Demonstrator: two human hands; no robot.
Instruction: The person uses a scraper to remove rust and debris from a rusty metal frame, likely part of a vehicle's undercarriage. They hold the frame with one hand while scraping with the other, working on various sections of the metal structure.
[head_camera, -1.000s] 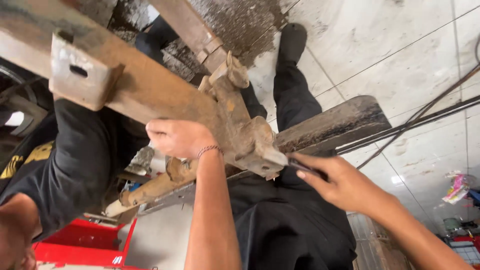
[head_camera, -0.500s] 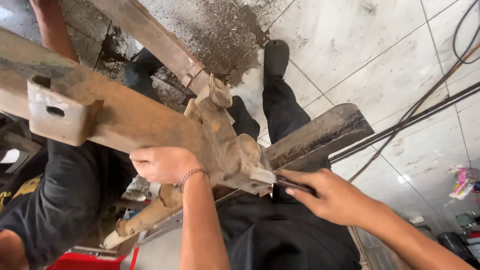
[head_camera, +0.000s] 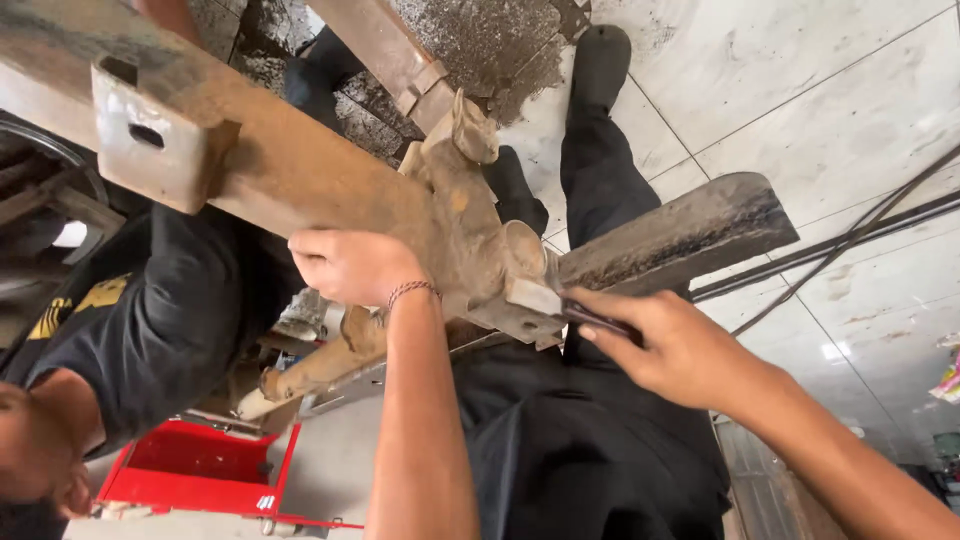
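Head view: left hand (head_camera: 355, 265) gripping rusty beam (head_camera: 300, 170), right hand (head_camera: 670, 345) clutching dark tool (head_camera: 595, 320); red tray (head_camera: 200, 470) contents unclear.

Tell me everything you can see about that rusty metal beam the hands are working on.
The rusty beam is a long brown metal bar, dirt-caked, running from the upper left toward centre. A squarish bracket with a slot hole juts from its side. It ends in a lumpy, mud-coated casting. The left hand grips its lower edge; the right hand presses a thin dark tool against the casting's end. A dark flat bar extends beyond.
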